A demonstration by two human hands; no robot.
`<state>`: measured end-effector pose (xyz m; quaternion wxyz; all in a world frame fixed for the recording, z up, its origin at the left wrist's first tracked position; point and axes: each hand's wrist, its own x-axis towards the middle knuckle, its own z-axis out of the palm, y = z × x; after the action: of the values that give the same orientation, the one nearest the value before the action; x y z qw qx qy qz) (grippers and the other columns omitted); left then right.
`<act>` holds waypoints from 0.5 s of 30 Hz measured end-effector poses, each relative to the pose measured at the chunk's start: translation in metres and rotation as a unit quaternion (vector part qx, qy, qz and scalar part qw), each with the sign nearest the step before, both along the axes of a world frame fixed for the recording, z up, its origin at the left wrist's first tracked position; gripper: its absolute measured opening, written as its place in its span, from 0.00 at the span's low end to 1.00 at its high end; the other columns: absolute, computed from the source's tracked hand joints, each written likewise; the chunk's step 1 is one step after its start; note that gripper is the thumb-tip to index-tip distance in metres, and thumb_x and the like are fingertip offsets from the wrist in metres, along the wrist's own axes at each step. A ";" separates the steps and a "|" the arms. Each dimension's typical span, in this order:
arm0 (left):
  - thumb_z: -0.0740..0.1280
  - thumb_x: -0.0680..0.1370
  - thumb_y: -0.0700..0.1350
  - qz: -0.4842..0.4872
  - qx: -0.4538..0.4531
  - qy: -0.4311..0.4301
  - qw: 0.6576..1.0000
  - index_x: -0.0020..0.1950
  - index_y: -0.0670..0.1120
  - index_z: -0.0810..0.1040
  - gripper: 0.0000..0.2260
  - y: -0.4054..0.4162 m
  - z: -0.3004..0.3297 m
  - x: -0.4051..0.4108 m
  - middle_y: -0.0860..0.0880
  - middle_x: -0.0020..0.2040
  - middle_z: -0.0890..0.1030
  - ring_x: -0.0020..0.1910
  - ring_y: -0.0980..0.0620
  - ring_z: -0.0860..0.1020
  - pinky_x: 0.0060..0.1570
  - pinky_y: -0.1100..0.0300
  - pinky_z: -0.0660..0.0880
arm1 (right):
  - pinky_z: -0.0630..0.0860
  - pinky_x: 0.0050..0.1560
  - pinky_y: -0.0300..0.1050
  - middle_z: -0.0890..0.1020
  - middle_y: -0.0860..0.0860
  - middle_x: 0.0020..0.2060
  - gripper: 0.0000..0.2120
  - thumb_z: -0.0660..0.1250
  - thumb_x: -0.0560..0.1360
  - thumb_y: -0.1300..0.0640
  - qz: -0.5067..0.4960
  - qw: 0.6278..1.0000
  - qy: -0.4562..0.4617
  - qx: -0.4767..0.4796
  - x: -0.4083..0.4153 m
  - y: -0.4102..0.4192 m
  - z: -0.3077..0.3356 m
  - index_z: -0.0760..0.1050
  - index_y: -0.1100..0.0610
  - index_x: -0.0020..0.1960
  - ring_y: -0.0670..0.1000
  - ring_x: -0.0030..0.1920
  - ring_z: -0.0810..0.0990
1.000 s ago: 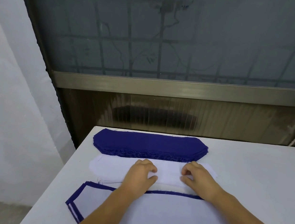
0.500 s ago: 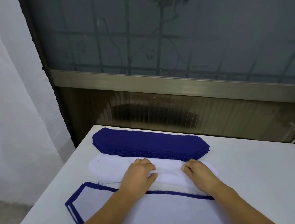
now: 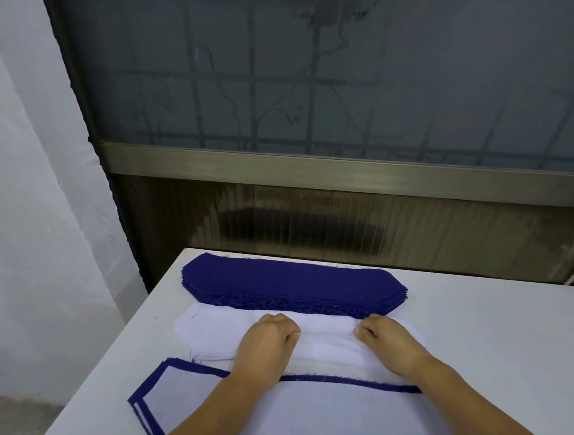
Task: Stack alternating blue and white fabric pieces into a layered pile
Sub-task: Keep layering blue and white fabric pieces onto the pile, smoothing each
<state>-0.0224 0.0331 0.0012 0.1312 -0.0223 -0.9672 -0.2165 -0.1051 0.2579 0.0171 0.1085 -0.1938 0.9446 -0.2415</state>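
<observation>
— Both hands, left [image 3: 267,344] and right [image 3: 390,345], pinch the top sheet of the white stack [image 3: 211,331] with curled fingers.

— Where's the pile?

— Layered pile [image 3: 331,423] nearest, blue stack [image 3: 290,284] by the bench's [image 3: 509,338] far edge; bare bench to the right.

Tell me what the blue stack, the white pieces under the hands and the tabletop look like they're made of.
Blue stack: woven cloth, matte, with frayed threads along its near edge. White pieces: thin matte fabric, likely a lighter cloth or interlining; a few loose threads show. Table: smooth, pale, slightly glossy surface, probably laminate or painted board; I cannot tell which.
</observation>
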 end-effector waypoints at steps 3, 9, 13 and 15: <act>0.59 0.78 0.39 0.006 0.006 -0.021 1.000 0.31 0.53 0.61 0.17 0.000 0.000 -0.002 0.57 0.33 0.67 0.38 0.57 0.66 0.34 0.70 0.62 | 0.69 0.43 0.36 0.72 0.47 0.37 0.14 0.57 0.81 0.51 -0.001 0.999 0.030 0.012 0.004 -0.001 -0.003 0.68 0.54 0.38 0.45 0.38 0.70; 0.63 0.78 0.42 0.024 0.055 -0.026 0.998 0.44 0.50 0.78 0.06 -0.002 -0.003 -0.005 0.57 0.44 0.77 0.46 0.58 0.73 0.46 0.67 0.72 | 0.69 0.46 0.33 0.75 0.41 0.45 0.11 0.62 0.75 0.39 0.026 0.993 0.112 0.027 0.018 -0.017 -0.003 0.72 0.46 0.48 0.43 0.46 0.73; 0.63 0.79 0.47 0.026 0.078 -0.021 0.996 0.46 0.50 0.78 0.06 -0.002 -0.003 -0.004 0.58 0.44 0.77 0.47 0.59 0.73 0.48 0.66 0.72 | 0.70 0.46 0.34 0.75 0.43 0.46 0.07 0.60 0.78 0.46 0.033 0.985 0.169 0.024 0.022 -0.033 -0.005 0.73 0.48 0.51 0.44 0.46 0.73; 0.61 0.80 0.49 0.030 0.078 -0.016 0.996 0.44 0.48 0.77 0.09 -0.002 -0.003 -0.004 0.57 0.43 0.77 0.45 0.58 0.72 0.47 0.66 0.72 | 0.69 0.45 0.34 0.76 0.44 0.45 0.08 0.57 0.80 0.50 0.025 0.985 0.170 0.013 0.021 -0.035 -0.006 0.75 0.51 0.50 0.45 0.45 0.74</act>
<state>-0.0261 0.0315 -0.0022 0.1233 0.0209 -0.9495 -0.2877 -0.0843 0.2227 0.0112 -0.0451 -0.2543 0.9472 -0.1903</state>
